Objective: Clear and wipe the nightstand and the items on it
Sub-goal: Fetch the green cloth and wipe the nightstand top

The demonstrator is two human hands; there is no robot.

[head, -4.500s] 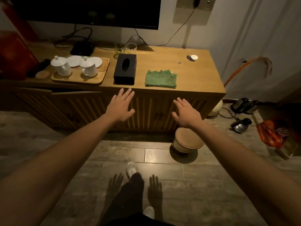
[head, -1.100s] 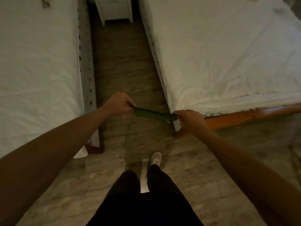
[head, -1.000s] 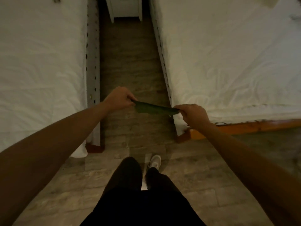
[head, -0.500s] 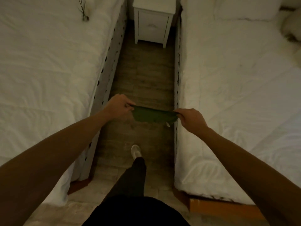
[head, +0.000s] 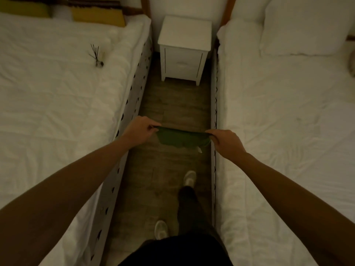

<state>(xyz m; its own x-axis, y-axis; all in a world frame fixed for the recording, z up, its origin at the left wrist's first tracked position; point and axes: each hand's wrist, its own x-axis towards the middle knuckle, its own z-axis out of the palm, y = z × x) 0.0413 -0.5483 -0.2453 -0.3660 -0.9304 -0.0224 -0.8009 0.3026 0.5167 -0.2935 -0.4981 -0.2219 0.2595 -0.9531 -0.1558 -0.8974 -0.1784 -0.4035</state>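
Holding the green cloth [head: 180, 138] stretched between my hands, I pinch one end in my left hand [head: 139, 131] and the other in my right hand [head: 224, 141], fingers curled tight on the fabric. It hangs in the air over the wooden floor [head: 172, 104], sagging a little in the middle, with a small pale tag dangling near my right hand. The white nightstand [head: 185, 47] stands ahead at the far end of the aisle, well apart from the cloth, its top bare as far as I can see. The aisle is narrow: the left bed [head: 57, 96] runs along one side and the right bed [head: 284, 112] along the other, their edges just beside my wrists. My feet are on the floor below. A small bundle of dark sticks [head: 96, 54] lies on the left bed, and a pillow [head: 305, 25] on the right bed
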